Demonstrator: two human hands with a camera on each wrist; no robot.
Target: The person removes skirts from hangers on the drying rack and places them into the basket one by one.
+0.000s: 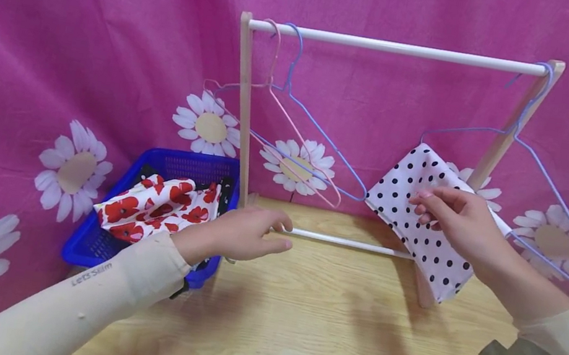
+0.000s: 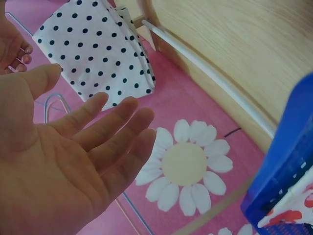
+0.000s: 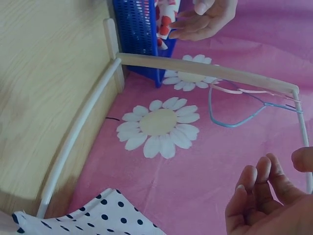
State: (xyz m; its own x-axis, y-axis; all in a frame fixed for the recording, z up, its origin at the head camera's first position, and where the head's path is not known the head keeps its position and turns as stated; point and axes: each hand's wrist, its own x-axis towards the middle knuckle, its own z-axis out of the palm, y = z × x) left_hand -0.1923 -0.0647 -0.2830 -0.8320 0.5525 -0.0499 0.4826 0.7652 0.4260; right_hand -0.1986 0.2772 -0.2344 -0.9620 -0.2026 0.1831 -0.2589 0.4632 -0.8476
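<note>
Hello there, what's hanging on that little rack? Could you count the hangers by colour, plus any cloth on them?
Pink hanger: 1
Blue hangers: 2
Spotted cloth: 1
Total: 4

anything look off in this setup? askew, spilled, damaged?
Slightly askew: the polka-dot cloth sits off-centre on the right-hand blue hanger, toward one end, leaving the other end of the bottom bar bare. Poppy-print cloth is crumpled in the blue basket. No spill or damage visible.
</note>
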